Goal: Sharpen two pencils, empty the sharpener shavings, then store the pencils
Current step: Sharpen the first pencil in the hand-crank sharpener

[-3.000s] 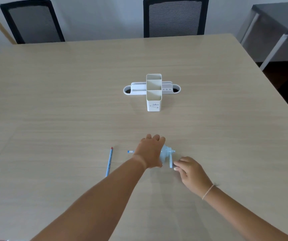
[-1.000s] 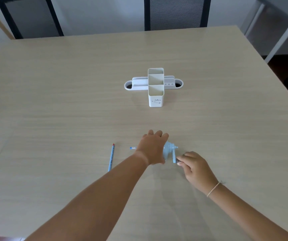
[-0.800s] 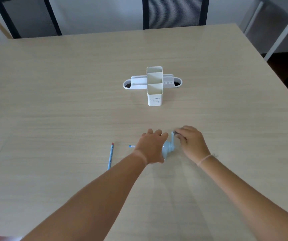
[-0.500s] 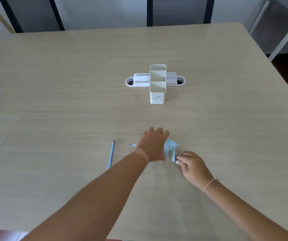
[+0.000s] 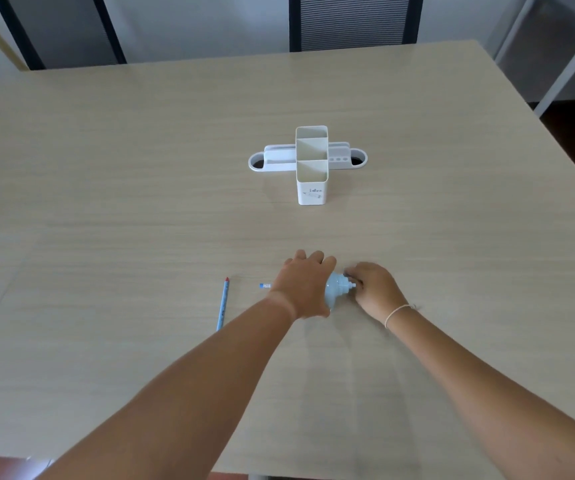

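1. We see a pale blue sharpener (image 5: 337,293) on the table, mostly covered.
2. One blue pencil (image 5: 222,303) lies loose, red end away.
3. Another pencil's end (image 5: 264,286) pokes out sideways.
4. White holder (image 5: 311,164) stands upright beyond.

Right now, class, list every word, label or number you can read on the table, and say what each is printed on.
"idea": front of the white organizer; reading unsure, and the small drawing below it is too blurred to read.
Loose pencil: dark print near its lower end, too small to read.
Sharpener: no text visible.
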A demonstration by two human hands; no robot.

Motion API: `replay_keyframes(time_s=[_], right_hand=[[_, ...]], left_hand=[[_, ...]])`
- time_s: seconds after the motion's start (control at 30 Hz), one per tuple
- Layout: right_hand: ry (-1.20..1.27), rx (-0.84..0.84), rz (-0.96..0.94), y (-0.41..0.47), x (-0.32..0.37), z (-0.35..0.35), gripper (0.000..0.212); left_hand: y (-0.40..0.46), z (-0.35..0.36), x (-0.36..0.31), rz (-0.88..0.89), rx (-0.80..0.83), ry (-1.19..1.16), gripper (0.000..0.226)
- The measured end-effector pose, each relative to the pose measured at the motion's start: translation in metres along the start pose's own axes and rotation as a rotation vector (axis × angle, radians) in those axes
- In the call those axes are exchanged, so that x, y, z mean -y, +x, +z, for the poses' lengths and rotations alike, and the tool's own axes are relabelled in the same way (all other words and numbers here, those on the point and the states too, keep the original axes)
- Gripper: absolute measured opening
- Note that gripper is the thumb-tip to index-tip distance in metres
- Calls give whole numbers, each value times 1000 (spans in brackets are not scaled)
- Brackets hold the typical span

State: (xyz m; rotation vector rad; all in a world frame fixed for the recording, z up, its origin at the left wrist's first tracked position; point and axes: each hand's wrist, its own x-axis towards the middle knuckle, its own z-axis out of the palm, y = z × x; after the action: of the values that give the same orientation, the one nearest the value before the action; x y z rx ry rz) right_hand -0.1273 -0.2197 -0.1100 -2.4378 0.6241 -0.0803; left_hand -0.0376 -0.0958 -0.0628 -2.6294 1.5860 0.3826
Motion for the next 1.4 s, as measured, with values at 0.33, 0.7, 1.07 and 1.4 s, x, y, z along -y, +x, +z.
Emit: replay_keyframes(time_s=[0.33,0.7,1.07,1.4], right_hand=[[24,-60,-128,-69,3,-5,13],[73,-173,-112,-18,28,-42,15],[73,-145,-109,-21,29,-48,15],[74,-154,-62,-26,36,-57,24]], left_hand=[[1,1,0,-4,-8,-8,62],[1,3,1,12,-25,29,60],[1,1,3,17,10,8,62],[-6,-14,12,14,87,-208,96]])
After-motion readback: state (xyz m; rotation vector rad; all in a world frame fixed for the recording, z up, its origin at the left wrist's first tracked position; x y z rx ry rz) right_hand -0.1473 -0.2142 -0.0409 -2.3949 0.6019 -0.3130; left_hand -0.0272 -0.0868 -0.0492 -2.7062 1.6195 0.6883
